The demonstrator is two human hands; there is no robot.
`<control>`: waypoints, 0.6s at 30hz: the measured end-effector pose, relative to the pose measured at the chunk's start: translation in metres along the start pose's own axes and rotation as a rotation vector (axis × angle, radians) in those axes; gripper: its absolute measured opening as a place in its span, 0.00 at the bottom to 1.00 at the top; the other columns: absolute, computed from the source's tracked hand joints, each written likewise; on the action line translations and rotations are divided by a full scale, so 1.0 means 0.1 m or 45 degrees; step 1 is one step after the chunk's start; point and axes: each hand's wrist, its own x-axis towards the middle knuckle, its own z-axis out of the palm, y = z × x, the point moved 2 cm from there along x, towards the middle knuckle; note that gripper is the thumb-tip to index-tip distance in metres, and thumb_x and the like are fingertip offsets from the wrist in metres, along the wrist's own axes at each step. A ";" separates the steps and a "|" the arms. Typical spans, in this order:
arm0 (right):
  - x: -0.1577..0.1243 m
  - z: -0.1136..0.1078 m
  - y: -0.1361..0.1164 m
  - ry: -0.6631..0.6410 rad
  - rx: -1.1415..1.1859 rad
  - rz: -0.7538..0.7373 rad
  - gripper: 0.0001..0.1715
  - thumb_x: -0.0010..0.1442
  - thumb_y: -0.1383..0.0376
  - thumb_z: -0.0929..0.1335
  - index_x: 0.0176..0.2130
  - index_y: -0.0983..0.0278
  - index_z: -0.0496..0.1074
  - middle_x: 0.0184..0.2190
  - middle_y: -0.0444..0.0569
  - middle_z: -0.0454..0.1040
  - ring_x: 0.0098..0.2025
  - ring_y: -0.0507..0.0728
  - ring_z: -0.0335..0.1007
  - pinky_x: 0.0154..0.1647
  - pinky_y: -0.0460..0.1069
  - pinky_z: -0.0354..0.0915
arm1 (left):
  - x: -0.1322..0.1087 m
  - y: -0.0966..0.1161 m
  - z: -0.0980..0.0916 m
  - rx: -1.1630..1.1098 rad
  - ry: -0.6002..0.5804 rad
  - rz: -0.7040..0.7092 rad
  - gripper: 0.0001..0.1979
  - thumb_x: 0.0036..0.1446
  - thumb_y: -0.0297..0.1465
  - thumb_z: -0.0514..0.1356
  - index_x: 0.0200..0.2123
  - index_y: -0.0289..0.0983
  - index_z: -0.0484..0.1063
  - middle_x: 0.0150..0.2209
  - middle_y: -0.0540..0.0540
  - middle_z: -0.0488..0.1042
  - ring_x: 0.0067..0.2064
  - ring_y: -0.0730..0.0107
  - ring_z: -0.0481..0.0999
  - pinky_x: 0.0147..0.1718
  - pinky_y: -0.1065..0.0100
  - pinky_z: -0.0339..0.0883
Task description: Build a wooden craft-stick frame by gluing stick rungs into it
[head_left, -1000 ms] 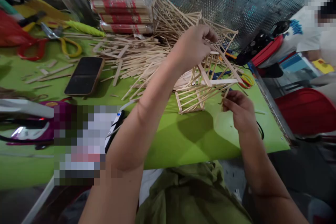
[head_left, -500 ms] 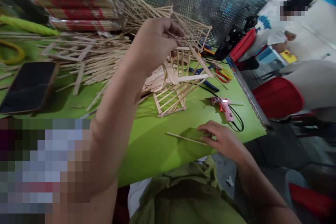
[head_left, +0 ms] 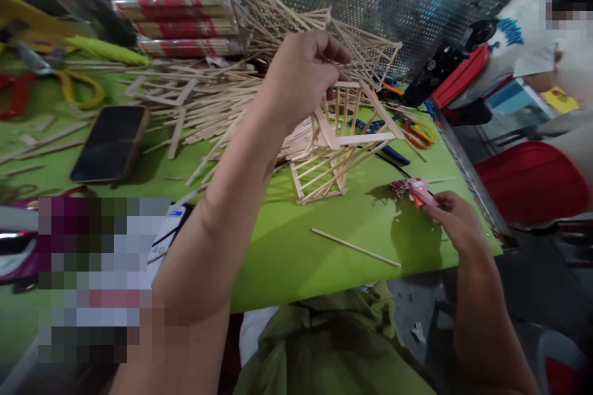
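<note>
My left hand [head_left: 308, 71] pinches the upper corner of a wooden stick frame [head_left: 365, 137], a tower of thin sticks with square ends that leans over the green table. At the right, my right hand [head_left: 456, 216] is closed round the handle of a pink glue gun [head_left: 419, 190], whose nozzle points left. A single thin stick [head_left: 356, 247] lies on the table in front of the frame. Behind my left hand stands another lattice of thin sticks [head_left: 365, 49].
Loose flat sticks [head_left: 217, 111] cover the back of the green table [head_left: 278, 271]. A phone [head_left: 110, 143], yellow-handled scissors [head_left: 83, 89] and red-wrapped stick packs [head_left: 185, 28] are at the left. Red-yellow pliers [head_left: 421, 134] lie at the right; a person sits beyond the table.
My right hand has left the single stick and moved right and up to the glue gun, taking hold of its handle. My left hand still holds the frame. The view has shifted left.
</note>
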 end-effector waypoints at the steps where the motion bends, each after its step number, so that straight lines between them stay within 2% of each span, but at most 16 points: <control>1: -0.01 -0.01 -0.02 0.008 0.124 0.029 0.20 0.41 0.57 0.76 0.33 0.61 0.72 0.20 0.41 0.72 0.22 0.54 0.67 0.22 0.48 0.60 | -0.01 0.01 0.00 -0.014 -0.006 -0.002 0.12 0.55 0.14 0.57 0.33 0.33 0.75 0.31 0.46 0.78 0.29 0.74 0.73 0.29 0.69 0.66; 3: -0.05 -0.01 -0.10 0.016 0.373 0.042 0.24 0.36 0.60 0.79 0.35 0.61 0.72 0.24 0.41 0.73 0.25 0.53 0.67 0.24 0.48 0.61 | -0.03 0.02 -0.01 -0.037 -0.026 -0.021 0.09 0.59 0.16 0.57 0.35 0.32 0.75 0.32 0.47 0.77 0.32 0.74 0.75 0.31 0.71 0.66; 5: -0.10 0.00 -0.19 -0.017 0.571 0.015 0.24 0.36 0.62 0.79 0.35 0.62 0.73 0.26 0.42 0.73 0.26 0.52 0.66 0.26 0.48 0.61 | -0.05 0.03 -0.03 -0.078 -0.043 -0.047 0.09 0.66 0.22 0.55 0.36 0.32 0.75 0.33 0.48 0.77 0.37 0.73 0.78 0.35 0.72 0.67; 7: -0.12 0.04 -0.29 -0.150 0.732 -0.008 0.19 0.40 0.62 0.78 0.34 0.63 0.76 0.26 0.43 0.73 0.25 0.52 0.65 0.26 0.48 0.60 | -0.07 0.01 -0.06 -0.184 -0.017 -0.053 0.15 0.71 0.29 0.51 0.35 0.33 0.75 0.35 0.48 0.77 0.40 0.72 0.79 0.38 0.71 0.67; 10: -0.10 0.13 -0.41 -0.361 0.910 -0.002 0.15 0.40 0.65 0.76 0.33 0.63 0.78 0.27 0.46 0.76 0.25 0.52 0.66 0.26 0.49 0.60 | -0.11 -0.08 -0.13 -0.329 0.116 -0.090 0.23 0.74 0.35 0.45 0.34 0.35 0.75 0.35 0.46 0.77 0.38 0.71 0.78 0.35 0.70 0.67; 13: -0.03 0.20 -0.47 -0.354 0.901 0.078 0.15 0.35 0.67 0.77 0.29 0.62 0.77 0.26 0.46 0.78 0.28 0.54 0.71 0.28 0.49 0.65 | -0.18 -0.30 -0.22 -0.266 0.197 -0.115 0.18 0.72 0.31 0.47 0.36 0.36 0.75 0.34 0.47 0.76 0.36 0.72 0.76 0.33 0.70 0.66; 15: 0.02 0.24 -0.50 -0.346 0.846 0.112 0.14 0.32 0.66 0.77 0.25 0.61 0.76 0.25 0.46 0.78 0.29 0.56 0.73 0.30 0.50 0.67 | -0.25 -0.52 -0.27 -0.190 0.191 -0.149 0.11 0.64 0.23 0.52 0.36 0.36 0.74 0.35 0.47 0.76 0.36 0.72 0.76 0.38 0.70 0.68; 18: 0.09 0.29 -0.53 -0.388 0.751 0.074 0.15 0.32 0.63 0.78 0.25 0.61 0.77 0.25 0.46 0.78 0.27 0.55 0.71 0.25 0.48 0.64 | -0.38 -0.88 -0.32 -0.205 0.076 -0.048 0.09 0.55 0.22 0.54 0.37 0.35 0.72 0.40 0.45 0.78 0.42 0.69 0.78 0.48 0.66 0.70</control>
